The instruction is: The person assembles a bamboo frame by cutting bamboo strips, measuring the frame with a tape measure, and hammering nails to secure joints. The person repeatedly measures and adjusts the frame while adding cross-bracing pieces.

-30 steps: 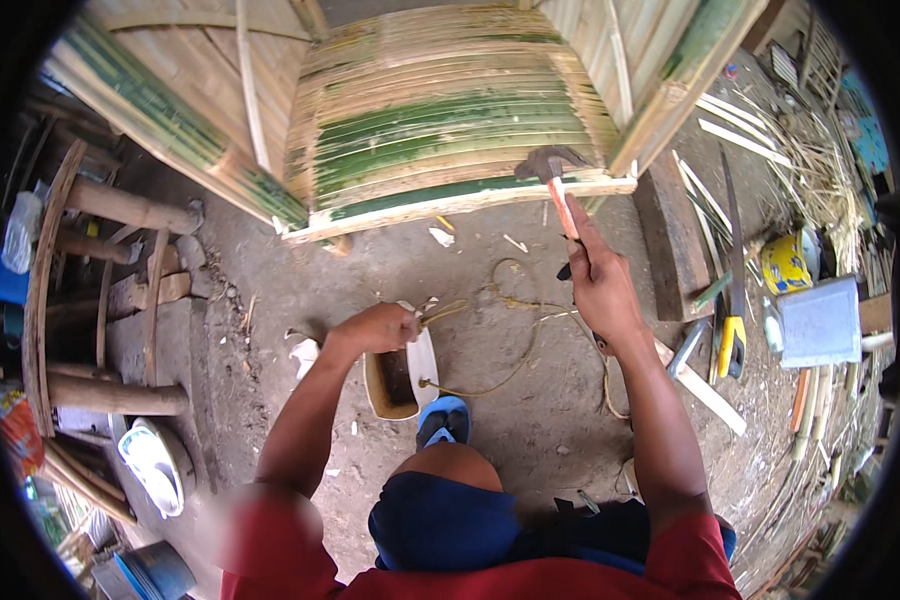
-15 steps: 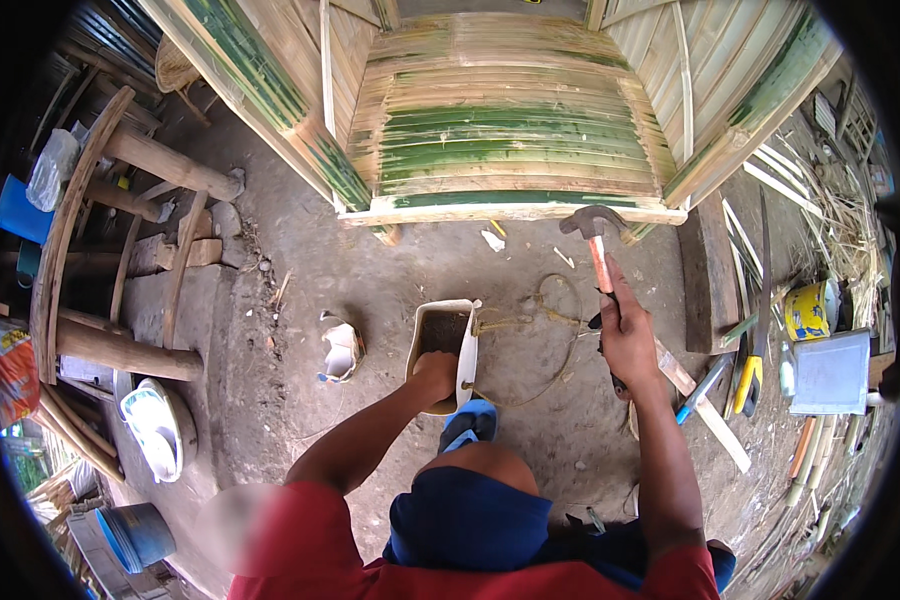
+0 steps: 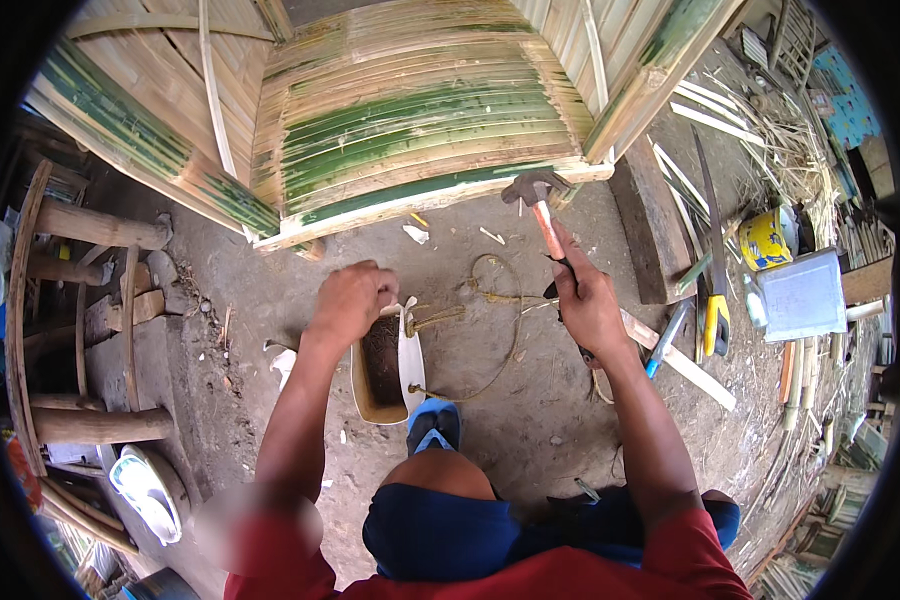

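A claw hammer with a red-orange handle is gripped in my right hand, its dark head close to the front rail of a bamboo-slat structure. My left hand hovers over the far end of a cut-open plastic container, fingers curled together; whatever they hold is too small to make out. Dark, thin bits, apparently nails, lie inside the container. A thin rope is tied to its side and loops over the ground to the right.
A handsaw with a yellow-and-black handle, a flat wood strip, a thick timber and a yellow paint can lie to the right. On the left are a wooden bench frame and a broken white container.
My left hand has come up out of the container and moved forward, fingers closed. The view has turned toward the right. The hammer stays in my right hand.
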A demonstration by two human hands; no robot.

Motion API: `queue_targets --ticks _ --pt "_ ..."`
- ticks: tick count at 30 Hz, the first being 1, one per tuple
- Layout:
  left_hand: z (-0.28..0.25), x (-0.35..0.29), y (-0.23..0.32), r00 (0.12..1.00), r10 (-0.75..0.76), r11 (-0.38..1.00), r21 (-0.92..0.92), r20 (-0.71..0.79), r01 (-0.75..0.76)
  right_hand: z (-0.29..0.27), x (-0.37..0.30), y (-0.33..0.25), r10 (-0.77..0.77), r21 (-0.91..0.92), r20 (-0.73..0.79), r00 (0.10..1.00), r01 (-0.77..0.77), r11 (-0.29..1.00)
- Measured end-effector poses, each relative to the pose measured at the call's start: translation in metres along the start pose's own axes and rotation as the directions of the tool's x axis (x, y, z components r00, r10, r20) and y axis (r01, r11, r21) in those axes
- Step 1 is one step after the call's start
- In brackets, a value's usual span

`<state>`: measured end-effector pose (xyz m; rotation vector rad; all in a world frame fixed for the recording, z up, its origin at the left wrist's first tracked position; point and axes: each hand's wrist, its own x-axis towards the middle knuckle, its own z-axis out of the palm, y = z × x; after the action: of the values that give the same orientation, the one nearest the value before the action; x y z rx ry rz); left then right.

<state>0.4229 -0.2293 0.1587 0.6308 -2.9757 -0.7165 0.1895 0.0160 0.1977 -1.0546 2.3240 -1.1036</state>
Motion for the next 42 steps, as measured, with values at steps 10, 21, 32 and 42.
queue_targets --ticks 10,21,32,42 --pt "-0.046 0.086 0.029 0.917 0.11 0.983 -0.177 0.384 -0.044 -0.022 -0.006 -0.011 0.111 0.027 0.02 0.994 -0.112 0.993" --pt "-0.016 0.068 0.006 0.997 0.032 0.954 -0.299 0.066 -0.01 -0.005 0.009 0.006 -0.119 0.053 -0.068 0.991 0.123 0.991" --pt "0.023 0.204 0.036 0.905 0.082 0.94 -0.269 -0.417 -0.209 -0.024 0.019 -0.024 -0.018 -0.015 -0.043 0.999 0.017 1.0" --pt "0.026 0.203 0.036 0.909 0.103 0.968 -0.17 -0.405 -0.186 -0.005 0.05 -0.022 -0.269 -0.289 0.01 0.963 0.261 0.921"
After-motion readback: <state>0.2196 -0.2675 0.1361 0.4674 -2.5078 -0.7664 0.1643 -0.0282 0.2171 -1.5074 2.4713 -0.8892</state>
